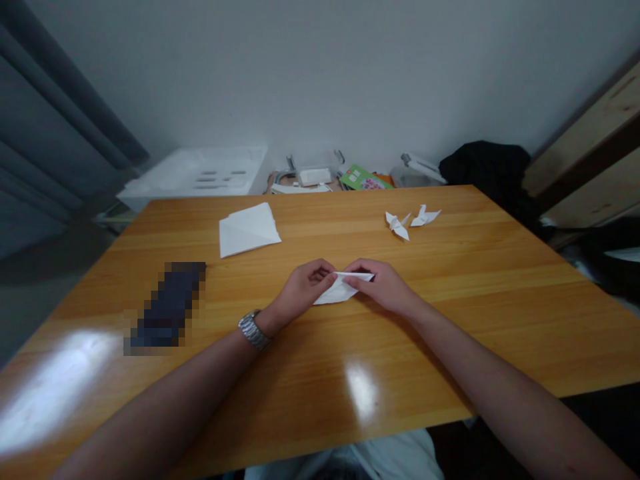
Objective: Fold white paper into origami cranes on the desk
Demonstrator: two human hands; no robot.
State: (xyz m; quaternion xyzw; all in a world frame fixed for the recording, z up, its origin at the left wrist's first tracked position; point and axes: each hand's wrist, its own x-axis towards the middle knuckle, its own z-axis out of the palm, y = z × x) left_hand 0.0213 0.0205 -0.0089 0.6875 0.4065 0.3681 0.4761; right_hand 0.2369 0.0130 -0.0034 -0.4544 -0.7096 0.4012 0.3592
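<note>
Both my hands meet at the middle of the wooden table [450, 333]. Between them lies a small folded white paper [336, 293], partly flat on the table. My left hand [300, 292], with a metal watch on the wrist, pinches the paper's left side with curled fingers. The paper's upper right edge is pinched by my right hand [379, 283]. Two finished white paper cranes [411, 221] stand farther back on the right. A stack of white paper sheets [248, 229] lies farther back on the left.
A dark blurred-out flat object [167, 307] lies on the table's left part. Behind the table are a white plastic box [200, 175], cables, a green packet [364, 179] and a black cloth bundle [487, 167]. Wooden furniture [590, 153] stands at the right.
</note>
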